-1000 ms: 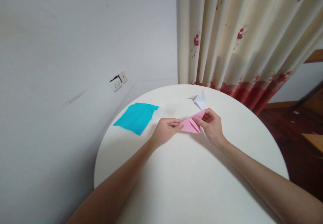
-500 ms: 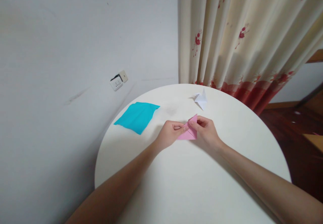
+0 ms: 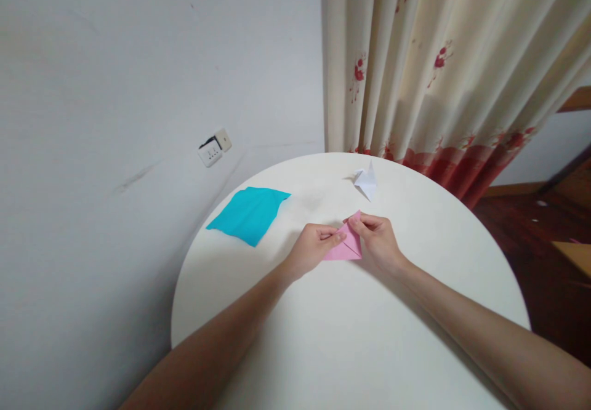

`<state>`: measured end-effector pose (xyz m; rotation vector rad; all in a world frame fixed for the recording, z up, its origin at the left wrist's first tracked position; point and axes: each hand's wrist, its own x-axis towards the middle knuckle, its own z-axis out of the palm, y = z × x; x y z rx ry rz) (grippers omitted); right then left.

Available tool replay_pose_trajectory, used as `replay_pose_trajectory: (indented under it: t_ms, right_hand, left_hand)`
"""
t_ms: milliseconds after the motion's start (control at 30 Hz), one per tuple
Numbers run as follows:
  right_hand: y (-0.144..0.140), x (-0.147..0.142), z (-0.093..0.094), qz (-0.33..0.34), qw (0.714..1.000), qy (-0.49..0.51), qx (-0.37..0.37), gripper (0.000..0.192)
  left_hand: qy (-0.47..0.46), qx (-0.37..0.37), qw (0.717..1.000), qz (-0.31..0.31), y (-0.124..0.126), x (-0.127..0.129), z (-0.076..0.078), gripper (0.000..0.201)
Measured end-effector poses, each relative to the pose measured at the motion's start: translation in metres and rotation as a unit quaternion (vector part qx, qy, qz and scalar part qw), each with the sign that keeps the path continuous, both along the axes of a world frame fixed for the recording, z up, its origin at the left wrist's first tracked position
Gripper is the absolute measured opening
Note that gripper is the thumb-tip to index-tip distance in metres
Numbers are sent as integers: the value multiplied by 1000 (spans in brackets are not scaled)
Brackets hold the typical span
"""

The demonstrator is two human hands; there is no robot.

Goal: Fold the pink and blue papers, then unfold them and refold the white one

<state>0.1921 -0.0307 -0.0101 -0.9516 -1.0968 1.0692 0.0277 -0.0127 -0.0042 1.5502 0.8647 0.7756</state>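
- Pink paper (image 3: 345, 245), head view: a folded triangle lay on the table (image 3: 351, 336) between both hands, left hand (image 3: 314, 247) pinched on its left corner, right hand (image 3: 376, 237) pinched on its upper tip.
- Folding it well probably called for matching the edges before creasing.
- Its tip pointed away from the person; its long axis ran left to right.
- Beyond the left hand lay blue paper (image 3: 249, 213); beyond the right, a white crane (image 3: 366, 179).
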Motion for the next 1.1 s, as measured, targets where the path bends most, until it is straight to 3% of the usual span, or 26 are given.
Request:
replay_pose_trajectory:
  t_ms: [300,767,1100]
  right_hand:
    - [1,-3,-3,-4,998,44,-39,34]
    - [1,-3,-5,-4,997,57,-46,31]
    - [0,-5,-3,8,994,88,-71,32]
  left_hand:
    - [8,13,1000,12,-1,1,-5,43]
    - [-18,-5,999,27,-5,7,0,42]
    - [-2,44,999,25,-2,6,-2,45]
